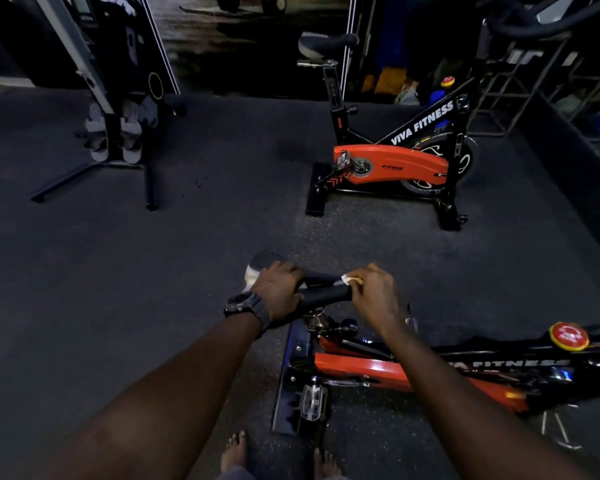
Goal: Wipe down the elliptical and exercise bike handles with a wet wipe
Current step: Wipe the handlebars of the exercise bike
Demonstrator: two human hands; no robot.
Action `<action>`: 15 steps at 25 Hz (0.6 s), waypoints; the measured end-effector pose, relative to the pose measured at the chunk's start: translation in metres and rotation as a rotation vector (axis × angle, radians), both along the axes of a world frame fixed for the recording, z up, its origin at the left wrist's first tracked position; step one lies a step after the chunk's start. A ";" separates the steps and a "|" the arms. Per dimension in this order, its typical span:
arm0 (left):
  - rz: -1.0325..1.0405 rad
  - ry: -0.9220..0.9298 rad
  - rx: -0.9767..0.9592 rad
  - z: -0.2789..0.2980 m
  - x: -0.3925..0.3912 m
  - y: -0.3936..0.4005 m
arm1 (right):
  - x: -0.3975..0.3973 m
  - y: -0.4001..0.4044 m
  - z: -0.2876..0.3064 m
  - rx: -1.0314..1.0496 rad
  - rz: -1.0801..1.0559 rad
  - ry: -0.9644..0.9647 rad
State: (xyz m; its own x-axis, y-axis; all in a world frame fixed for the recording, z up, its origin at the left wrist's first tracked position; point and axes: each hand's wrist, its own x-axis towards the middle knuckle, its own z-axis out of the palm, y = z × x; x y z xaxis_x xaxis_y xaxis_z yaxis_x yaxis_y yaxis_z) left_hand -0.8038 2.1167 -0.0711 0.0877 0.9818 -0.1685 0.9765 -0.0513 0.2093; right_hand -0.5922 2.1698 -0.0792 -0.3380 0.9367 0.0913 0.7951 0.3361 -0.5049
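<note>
Wipe (pixel 351 280) mostly hidden, pinched in right hand (pixel 373 296); left hand (pixel 278 294) curled round dim black bar (pixel 326 293).

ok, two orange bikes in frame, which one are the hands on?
The near bike, at the bottom of the frame. The left hand grips its black saddle; the right hand holds a wipe. The far bike stands untouched.

Near bike (pixel 413 372) cut off at right edge; wet wipe (pixel 350 280) mostly hidden under right hand (pixel 374 299).
</note>
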 end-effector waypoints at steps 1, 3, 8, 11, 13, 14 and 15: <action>0.000 0.016 -0.001 0.000 -0.008 -0.004 | -0.012 -0.006 -0.002 -0.007 0.041 -0.030; -0.003 0.048 0.001 -0.001 -0.025 -0.011 | -0.034 -0.020 -0.006 -0.007 0.206 -0.152; -0.080 -0.030 -0.001 -0.010 -0.064 -0.014 | -0.081 -0.030 -0.001 -0.030 0.013 -0.170; -0.135 -0.195 -0.019 -0.014 -0.085 -0.012 | -0.140 -0.054 0.004 -0.047 0.207 -0.187; -0.219 -0.230 -0.048 -0.014 -0.096 -0.011 | -0.137 -0.042 0.005 -0.056 0.106 -0.217; -0.265 -0.230 -0.064 -0.014 -0.103 -0.012 | -0.130 -0.036 0.003 -0.055 -0.046 -0.226; -0.297 -0.231 -0.081 -0.014 -0.108 -0.012 | -0.130 -0.039 0.004 -0.046 -0.172 -0.250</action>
State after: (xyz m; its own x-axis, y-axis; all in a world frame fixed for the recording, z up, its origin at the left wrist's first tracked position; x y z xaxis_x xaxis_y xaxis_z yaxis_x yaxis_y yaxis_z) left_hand -0.9116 2.1045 -0.0847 0.4109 0.8922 -0.1875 0.8484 -0.2989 0.4369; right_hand -0.7221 2.1308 -0.0754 -0.1812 0.9833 -0.0187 0.9397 0.1675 -0.2983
